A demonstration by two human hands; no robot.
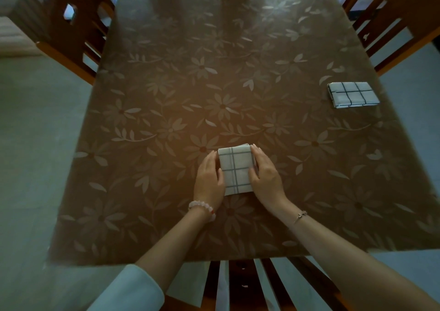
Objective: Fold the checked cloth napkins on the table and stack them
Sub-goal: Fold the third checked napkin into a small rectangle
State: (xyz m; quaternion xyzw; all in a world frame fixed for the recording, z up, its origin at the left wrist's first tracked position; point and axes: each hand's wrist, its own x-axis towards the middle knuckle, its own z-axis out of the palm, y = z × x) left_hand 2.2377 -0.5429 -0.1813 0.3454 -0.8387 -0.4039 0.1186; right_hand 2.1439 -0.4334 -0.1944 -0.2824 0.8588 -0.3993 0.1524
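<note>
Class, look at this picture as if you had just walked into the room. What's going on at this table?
A person is folding checked napkins at a table covered with a flowered cloth. The left hand and right hand flank a folded napkin near the table's near edge, with fingers laid along its sides and thumbs on top, as if squaring it up. A second folded napkin lies alone by the right edge, so the two are not stacked yet.

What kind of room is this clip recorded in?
Probably a home dining room: a long brown flower-patterned table, wooden slat-backed chairs around it, and white checked cloth napkins folded on it.
</note>
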